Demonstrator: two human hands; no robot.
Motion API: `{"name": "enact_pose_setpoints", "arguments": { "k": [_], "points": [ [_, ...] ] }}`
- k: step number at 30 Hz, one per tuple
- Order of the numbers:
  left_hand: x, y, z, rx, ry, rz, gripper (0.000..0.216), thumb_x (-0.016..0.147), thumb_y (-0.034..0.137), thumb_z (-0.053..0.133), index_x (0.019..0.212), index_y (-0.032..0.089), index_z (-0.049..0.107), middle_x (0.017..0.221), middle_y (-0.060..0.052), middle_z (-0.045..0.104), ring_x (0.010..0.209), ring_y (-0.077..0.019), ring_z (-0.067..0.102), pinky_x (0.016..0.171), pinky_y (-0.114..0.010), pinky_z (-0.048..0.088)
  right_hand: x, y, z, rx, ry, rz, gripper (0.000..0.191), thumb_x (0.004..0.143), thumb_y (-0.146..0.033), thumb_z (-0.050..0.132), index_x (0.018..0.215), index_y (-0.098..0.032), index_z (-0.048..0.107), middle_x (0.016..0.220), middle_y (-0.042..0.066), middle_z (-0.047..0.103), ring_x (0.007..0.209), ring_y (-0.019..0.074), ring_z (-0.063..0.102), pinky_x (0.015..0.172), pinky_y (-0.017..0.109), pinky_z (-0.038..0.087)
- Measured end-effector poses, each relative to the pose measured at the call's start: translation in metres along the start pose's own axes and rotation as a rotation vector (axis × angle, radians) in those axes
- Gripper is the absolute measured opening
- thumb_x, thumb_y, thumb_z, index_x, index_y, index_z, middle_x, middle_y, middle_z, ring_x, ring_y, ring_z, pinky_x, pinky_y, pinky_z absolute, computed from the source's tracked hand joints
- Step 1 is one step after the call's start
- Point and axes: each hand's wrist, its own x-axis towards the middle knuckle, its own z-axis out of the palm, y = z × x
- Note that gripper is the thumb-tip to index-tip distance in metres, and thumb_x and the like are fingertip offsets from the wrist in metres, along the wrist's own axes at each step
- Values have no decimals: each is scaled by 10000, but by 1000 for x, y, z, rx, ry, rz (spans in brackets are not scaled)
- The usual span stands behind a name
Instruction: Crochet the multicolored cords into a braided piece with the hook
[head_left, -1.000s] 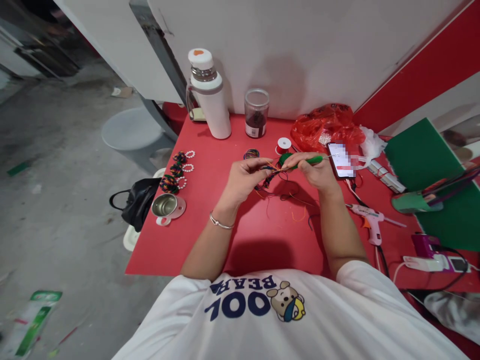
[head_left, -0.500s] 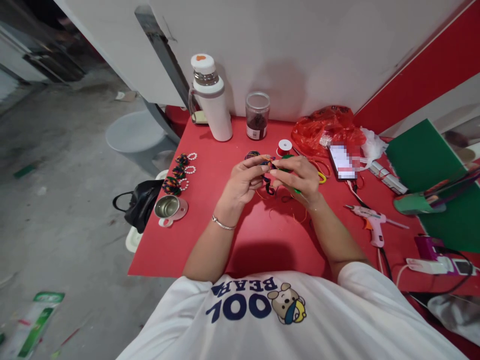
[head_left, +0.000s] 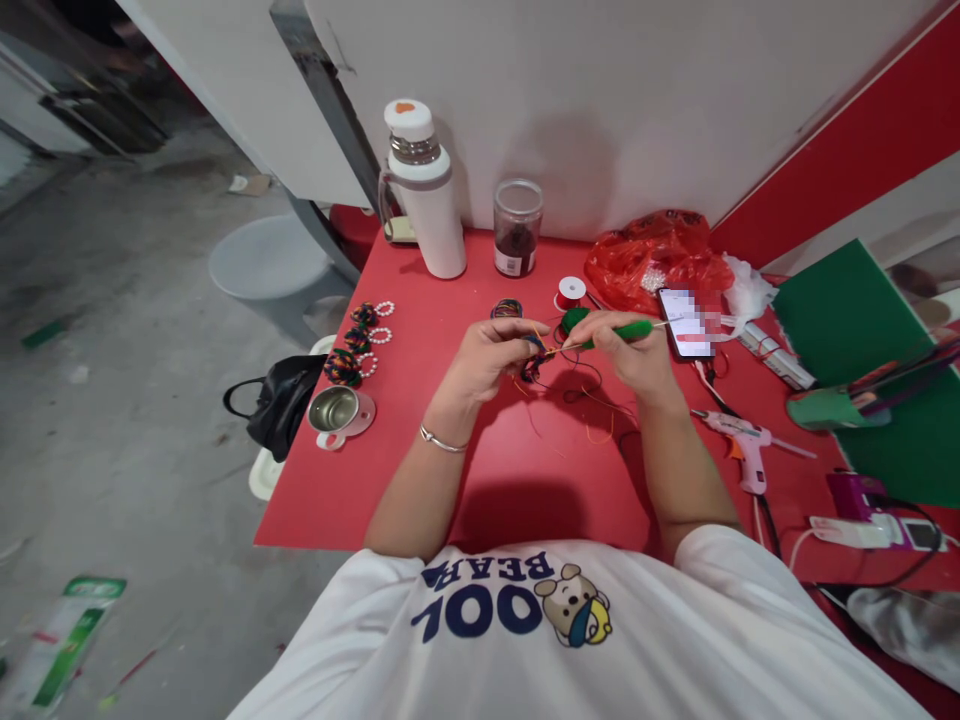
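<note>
Between the thumb and fingers of my left hand [head_left: 484, 362] is a small piece of dark multicoloured crochet work [head_left: 532, 366]. My right hand [head_left: 634, 358] grips a crochet hook [head_left: 630, 331] by its green handle. The hook's thin metal tip reaches left to the crochet work, where an orange strand shows. Just behind the hands lie a ball of multicoloured yarn [head_left: 507, 309] and a green ball of yarn [head_left: 574, 319]. Loose dark and orange threads [head_left: 600, 430] trail over the red table [head_left: 517, 450].
A white thermos [head_left: 431, 205], a clear jar [head_left: 517, 228], a spool of red thread [head_left: 571, 292] and a red plastic bag [head_left: 660, 255] stand behind. Yarn pieces with bead rings [head_left: 364, 340] and a metal cup [head_left: 339, 415] sit left. Right are a phone [head_left: 684, 322] and glue gun [head_left: 746, 440].
My right hand has moved right, away from my left hand, and the green-handled hook now shows across its fingers. My left hand stays nearly in place with the crochet work.
</note>
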Motion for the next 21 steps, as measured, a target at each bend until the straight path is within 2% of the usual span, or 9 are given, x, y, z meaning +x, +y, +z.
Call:
{"name": "enact_pose_setpoints", "arguments": {
  "k": [3,5,8,10,16,19,21],
  "points": [
    [0,-4,4,-65,-41,-10,285,567,201,844,848,161,847,637,-7,679,486,-72,498,469,-211,345,0,17,16,231,109,100,436,915,-683,701,883,-268,830,810,26,800,706,172,736,635,309,614],
    [1,-7,6,-83,-20,39,307,569,221,880,870,171,845,688,-8,706,491,-67,505,465,-208,352,0,24,26,245,189,75,447,885,-722,707,909,-294,835,885,27,811,768,183,752,680,332,638],
    [3,-10,6,-58,36,126,321,576,204,891,892,174,841,708,-1,712,486,-49,473,459,-203,332,0,23,30,105,187,-42,328,878,-645,771,972,-342,855,1079,33,821,997,225,776,898,418,659],
    [3,-9,6,-54,37,137,322,582,205,890,898,171,842,703,1,707,475,-41,444,449,-205,306,-1,20,28,51,147,-104,263,884,-584,796,1014,-365,860,1110,30,824,1045,236,774,971,447,643],
    [2,-4,2,-84,36,106,358,578,253,958,911,175,853,700,-7,694,465,-30,406,425,-205,222,0,19,22,9,126,-118,318,913,-625,739,1005,-344,858,1029,35,834,971,228,781,909,436,653],
    [5,-7,2,-85,82,168,358,575,235,966,905,163,846,704,-11,703,510,-43,471,463,-196,326,-2,19,25,-130,150,-194,281,953,-577,715,1041,-348,851,1036,34,828,968,216,770,900,420,640],
    [6,-10,4,-82,127,189,366,584,219,949,928,163,839,730,-12,720,573,-68,549,525,-202,421,-4,21,28,-308,184,-310,225,956,-522,737,1087,-372,842,1048,29,824,952,208,753,870,405,625]
  ]
}}
